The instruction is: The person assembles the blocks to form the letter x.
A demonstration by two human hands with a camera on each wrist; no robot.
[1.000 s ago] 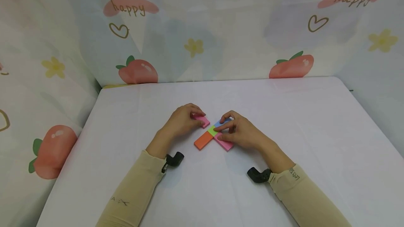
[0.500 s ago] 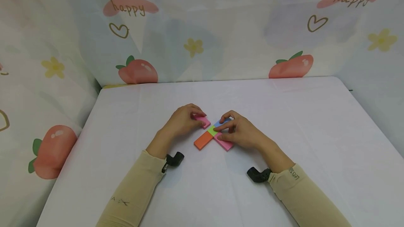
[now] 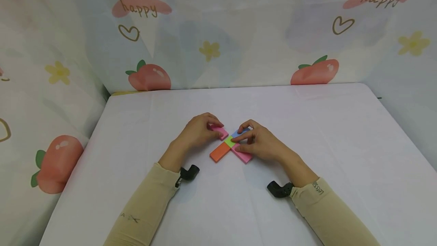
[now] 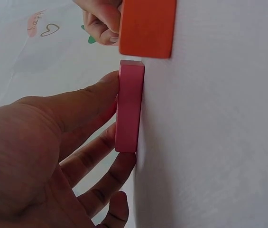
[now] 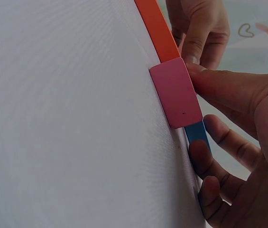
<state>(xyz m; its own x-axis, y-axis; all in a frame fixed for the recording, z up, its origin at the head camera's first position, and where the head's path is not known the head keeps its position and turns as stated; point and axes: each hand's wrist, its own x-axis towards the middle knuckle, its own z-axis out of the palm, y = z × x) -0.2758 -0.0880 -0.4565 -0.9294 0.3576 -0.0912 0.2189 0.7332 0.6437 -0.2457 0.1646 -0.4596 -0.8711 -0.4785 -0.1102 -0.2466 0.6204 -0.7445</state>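
My left hand (image 3: 199, 129) pinches a small pink block (image 3: 222, 131) between thumb and fingers, low at the tabletop. Seen from the left wrist, this pink block (image 4: 130, 107) has its narrow end toward the camera. Just right of it lies a green block (image 3: 229, 142), with an orange block (image 3: 220, 152), a blue block (image 3: 235, 134) and a second pink block (image 3: 244, 156) set against its sides. My right hand (image 3: 264, 142) rests its fingertips on this group: thumb at the second pink block, index finger at the green, another finger over the blue, partly hiding it.
A white cloth covers the table (image 3: 327, 136). A printed curtain (image 3: 252, 33) stands along its back, with more on both sides. Black wrist cameras, the left (image 3: 189, 172) and the right (image 3: 280, 190), stick out from the sleeve cuffs.
My left hand has slid its pink block slightly right and toward me, closer to the green block. The right hand and the other blocks stay where they were.
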